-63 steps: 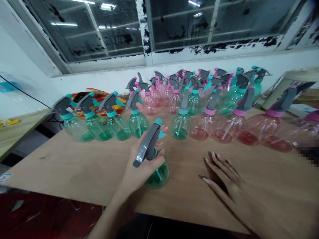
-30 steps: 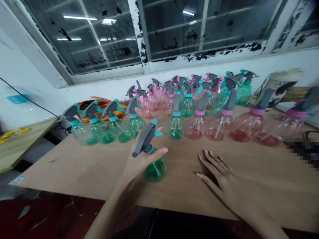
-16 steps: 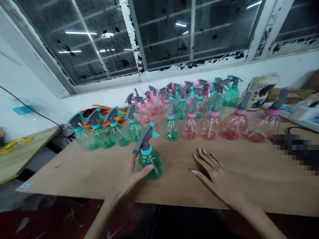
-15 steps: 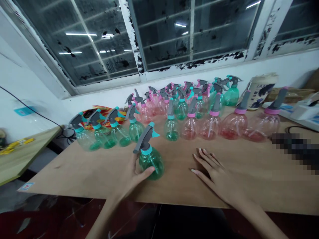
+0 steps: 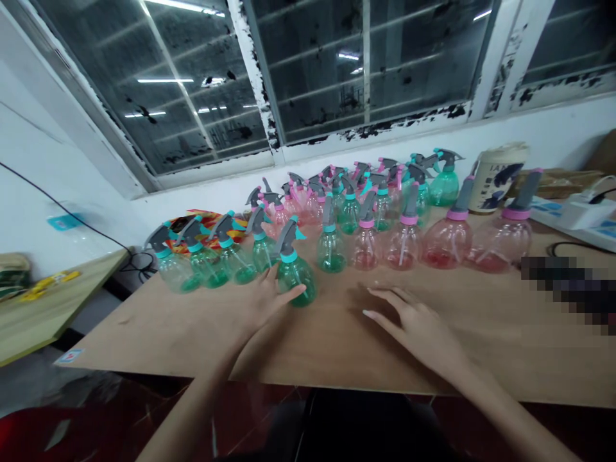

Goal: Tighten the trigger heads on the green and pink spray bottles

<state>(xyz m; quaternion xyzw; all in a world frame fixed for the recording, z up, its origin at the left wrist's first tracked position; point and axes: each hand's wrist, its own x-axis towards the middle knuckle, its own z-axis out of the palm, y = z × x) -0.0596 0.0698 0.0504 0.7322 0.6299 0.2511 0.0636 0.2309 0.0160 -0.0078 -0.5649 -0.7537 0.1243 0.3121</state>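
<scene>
A left hand (image 5: 269, 301) cups a green spray bottle (image 5: 297, 282), apparently resting on the bench (image 5: 327, 346) — the right hand (image 5: 423, 330) spread, empty — where pushing too far could topple neighbouring bottles (image 5: 330, 251), knocked at their bases

The left hand (image 5: 272, 298) and right hand (image 5: 418, 321) are bare, with slender fingers; the left forearm (image 5: 192, 398) and right forearm (image 5: 505, 398) are bare too, as far as the view shows them. The right thumb ends in a longish, pale, rounded nail (image 5: 366, 312); the finer look of the other nails is too small to tell. Below, what appears to be black clothing (image 5: 356, 427) covers the lap, plain and dark; its cut and fabric are lost in shadow.
</scene>
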